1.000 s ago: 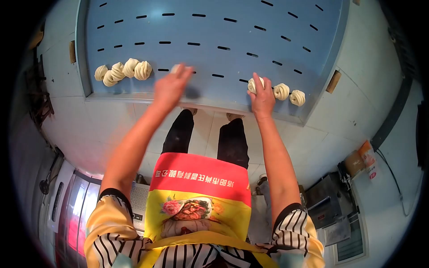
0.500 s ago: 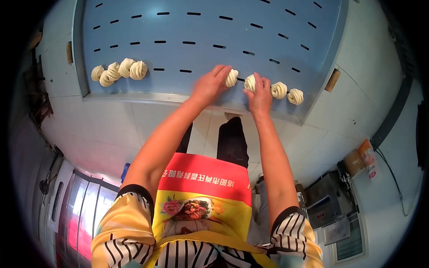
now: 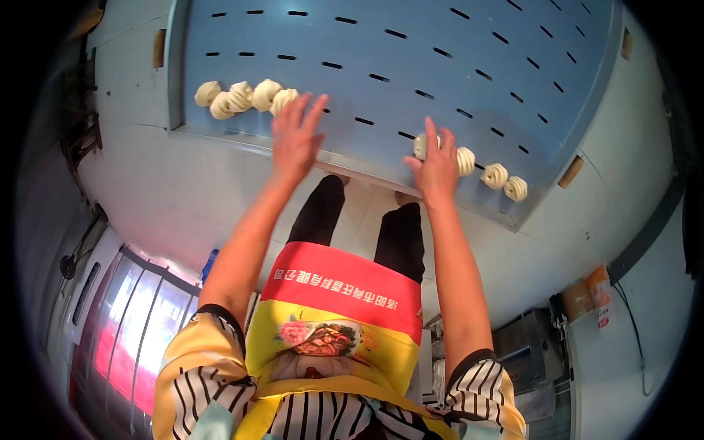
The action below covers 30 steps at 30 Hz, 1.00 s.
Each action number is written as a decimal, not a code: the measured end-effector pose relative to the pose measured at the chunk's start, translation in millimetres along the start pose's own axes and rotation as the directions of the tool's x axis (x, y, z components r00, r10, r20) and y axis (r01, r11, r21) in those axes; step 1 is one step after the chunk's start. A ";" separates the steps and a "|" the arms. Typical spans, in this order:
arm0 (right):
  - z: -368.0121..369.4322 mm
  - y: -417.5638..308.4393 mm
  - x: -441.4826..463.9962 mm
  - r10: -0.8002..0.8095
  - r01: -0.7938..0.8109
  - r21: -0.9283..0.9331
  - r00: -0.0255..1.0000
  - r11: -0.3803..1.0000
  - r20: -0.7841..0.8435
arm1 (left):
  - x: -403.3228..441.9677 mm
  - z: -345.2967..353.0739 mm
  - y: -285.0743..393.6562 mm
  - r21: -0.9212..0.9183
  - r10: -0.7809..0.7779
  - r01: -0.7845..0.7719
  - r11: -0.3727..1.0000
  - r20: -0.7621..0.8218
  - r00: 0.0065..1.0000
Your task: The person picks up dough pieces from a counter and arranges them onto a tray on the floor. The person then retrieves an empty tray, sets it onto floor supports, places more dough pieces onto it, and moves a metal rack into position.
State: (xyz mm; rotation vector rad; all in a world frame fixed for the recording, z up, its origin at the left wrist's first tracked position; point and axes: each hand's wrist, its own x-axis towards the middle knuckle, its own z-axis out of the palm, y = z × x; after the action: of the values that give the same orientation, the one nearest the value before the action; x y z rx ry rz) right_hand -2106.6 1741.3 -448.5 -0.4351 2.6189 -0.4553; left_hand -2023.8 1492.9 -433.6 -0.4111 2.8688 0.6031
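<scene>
Twisted pale dough rolls lie in two groups along the near edge of a blue slotted tray. My left hand is open, its fingers spread at the nearest dough roll of the left cluster. I cannot tell whether they touch. On the right side, my right hand has its fingers stretched out and apart. It partly covers one dough roll, and a second dough roll sits just right of its fingers. Farther right are another dough roll and the end dough roll.
A raised metal rim runs along the tray's near side. Pale floor tiles surround it. A red and yellow apron covers my front. Dark equipment and an orange bag stand at the lower right.
My left hand has let go of a roll in the right row and moved left to the cluster. My right hand has shifted to that row's leftmost roll, fingers straighter. The view has turned.
</scene>
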 end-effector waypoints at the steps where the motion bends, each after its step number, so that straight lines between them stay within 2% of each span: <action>1: 27.9 17.2 3.0 0.004 -0.004 -0.010 1.000 1.000 0.021 | 0.6 -7.9 -24.1 0.070 -0.018 0.019 0.997 -0.016 1.000; 4: 39.6 17.7 8.2 0.100 -0.102 0.076 0.995 0.992 0.019 | 13.4 -29.2 -74.4 0.338 -0.045 0.018 0.941 0.072 0.996; 8: -4.7 -30.4 3.3 0.214 -0.218 -0.174 0.976 0.960 -0.042 | 35.2 -23.7 -113.7 0.259 0.104 -0.148 0.954 0.177 0.979; 9: -8.2 -43.1 2.9 0.167 -0.173 -0.149 0.984 0.974 -0.055 | 40.8 -27.0 -113.4 0.302 0.158 -0.209 0.930 0.184 0.970; 11: -6.0 -98.4 10.0 0.073 -0.092 0.171 0.991 0.981 0.115 | 42.9 -24.6 -115.7 0.225 0.152 -0.192 0.955 0.185 0.971; 13: 32.6 -149.8 14.8 -0.097 0.082 0.225 0.994 0.971 0.054 | 44.7 -20.3 -109.8 0.145 0.144 -0.174 0.974 0.194 0.970; 15: 68.6 -189.4 34.5 -0.023 -0.018 0.294 0.990 0.956 0.136 | 34.0 -19.3 -94.9 0.073 0.103 -0.121 0.990 0.209 0.973; 16: 86.3 -192.9 43.8 -0.038 0.000 0.298 0.992 0.955 0.122 | 27.5 -10.7 -88.1 0.042 0.074 -0.086 0.995 0.235 0.969; 19: 111.7 -181.8 47.4 -0.095 0.071 0.352 0.994 0.933 0.050 | 20.4 -6.1 -79.7 -0.094 0.035 -0.015 0.995 0.219 0.975; 22: 86.2 -138.1 20.9 -0.009 -0.002 0.361 1.000 0.933 0.029 | 17.3 -2.5 -70.5 -0.175 0.091 -0.062 0.983 0.166 0.982; 24: 56.2 -105.5 5.0 0.146 -0.144 0.313 0.989 0.939 0.016 | 12.9 6.6 -39.0 -0.190 0.144 -0.118 0.975 0.132 0.981; 27: 44.5 -78.1 8.1 0.055 -0.050 0.089 0.997 0.995 -0.053 | 22.4 23.3 -1.0 -0.163 0.122 -0.093 0.982 0.180 0.976; 30: 39.3 -71.9 17.1 0.055 -0.054 -0.024 0.998 0.998 0.043 | 29.2 30.7 4.6 -0.133 0.096 -0.070 0.989 0.195 0.976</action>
State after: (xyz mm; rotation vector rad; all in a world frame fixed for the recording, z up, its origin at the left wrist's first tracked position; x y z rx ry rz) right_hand -2086.4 1661.0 -460.6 -0.3752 2.5896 -0.3938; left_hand -2049.2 1503.0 -466.4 -0.2333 2.6746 0.7947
